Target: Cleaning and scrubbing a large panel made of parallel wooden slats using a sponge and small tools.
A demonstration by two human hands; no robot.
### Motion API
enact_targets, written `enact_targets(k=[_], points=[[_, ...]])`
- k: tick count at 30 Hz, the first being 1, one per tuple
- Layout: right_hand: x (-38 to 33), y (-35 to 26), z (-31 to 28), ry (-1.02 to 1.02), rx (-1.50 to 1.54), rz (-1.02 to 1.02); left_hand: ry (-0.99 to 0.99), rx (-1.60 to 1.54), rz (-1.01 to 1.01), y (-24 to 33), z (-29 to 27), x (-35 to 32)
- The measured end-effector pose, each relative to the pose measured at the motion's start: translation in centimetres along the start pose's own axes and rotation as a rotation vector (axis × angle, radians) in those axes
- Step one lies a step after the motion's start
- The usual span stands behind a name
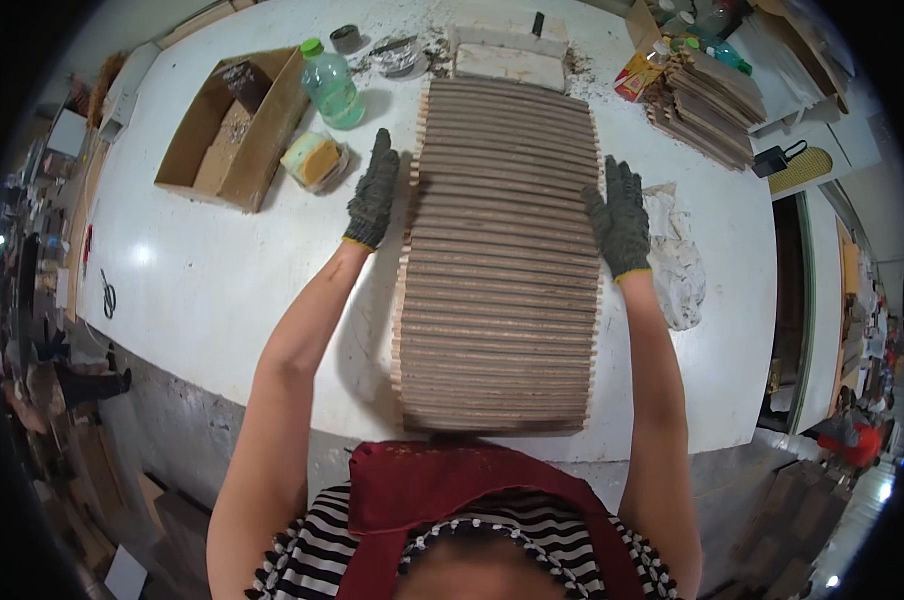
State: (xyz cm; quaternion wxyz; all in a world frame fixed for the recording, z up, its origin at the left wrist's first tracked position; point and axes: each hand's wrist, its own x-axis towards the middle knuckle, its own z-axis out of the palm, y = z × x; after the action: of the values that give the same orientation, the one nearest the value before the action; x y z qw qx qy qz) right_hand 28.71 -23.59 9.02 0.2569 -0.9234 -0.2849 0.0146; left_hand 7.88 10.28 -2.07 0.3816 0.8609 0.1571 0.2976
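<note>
A long block of thin brown slats [502, 270], lined up side by side with notched ends along both edges, lies on the white table [192, 290] in front of me. Along its left edge, my left hand [374, 195] in a dark grey knitted glove is held with its fingers stretched out; a narrow gap shows between it and the slats. At the right edge my right hand [622, 222], gloved the same way, has its fingers extended and its thumb against or very close to the slat ends. Neither hand grips anything.
Left of the block are a cardboard box [282, 140], a green-capped bottle [334, 95], a wrapped sponge-like piece [314, 160] and scissors [108, 295]. White foam blocks [512, 65] sit beyond it. Brown ridged boards [707, 105] are stacked back right; crumpled plastic [680, 285] lies by my right hand.
</note>
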Motion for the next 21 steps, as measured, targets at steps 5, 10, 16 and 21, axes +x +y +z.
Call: enact_targets(k=[5,10,16,21], points=[[-8.0,-6.5,1.1,0.013,-0.39,-0.502,-0.005,-0.297,-0.161,6.7,-5.4,-8.9],[-7.5,-6.7,2.9,-0.138,-0.421,-0.403,-0.028,0.008,-0.066,9.1,-8.5,-16.4],[-14.7,-12.7,0.3,-0.079,-0.419,-0.534,0.015,-0.321,-0.205,11.3,-10.8,-25.1],[-17.5,-11.7,3.0,-0.201,-0.371,-0.577,0.0,-0.093,0.101,14.8,-10.2,-25.8]])
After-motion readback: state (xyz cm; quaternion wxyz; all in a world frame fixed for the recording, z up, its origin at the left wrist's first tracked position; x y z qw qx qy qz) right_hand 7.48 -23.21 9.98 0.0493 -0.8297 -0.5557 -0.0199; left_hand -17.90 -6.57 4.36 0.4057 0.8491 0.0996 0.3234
